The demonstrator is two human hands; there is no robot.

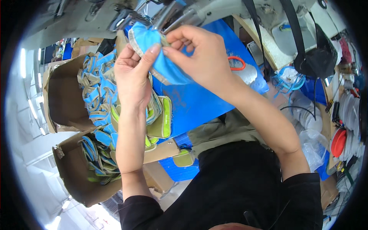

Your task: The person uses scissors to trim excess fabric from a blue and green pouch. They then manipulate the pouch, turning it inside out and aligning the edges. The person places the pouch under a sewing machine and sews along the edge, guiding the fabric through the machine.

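Observation:
My left hand grips a blue fabric piece with a pale edging, thumb on its face and fingers curled behind. My right hand pinches the same piece at its upper right edge, beside a small olive bit. The piece is held up just below the metal presser parts of a sewing machine; whether it touches them I cannot tell. Below my left hand lie stacked olive and lime-edged fabric pieces on a blue work surface. Red-handled scissors lie to the right, partly behind my right hand.
Cardboard boxes on the left hold or adjoin heaps of blue and grey fabric pieces. Black straps, coiled cables and clear plastic bags are on the right. Cluttered items, one red, line the far right.

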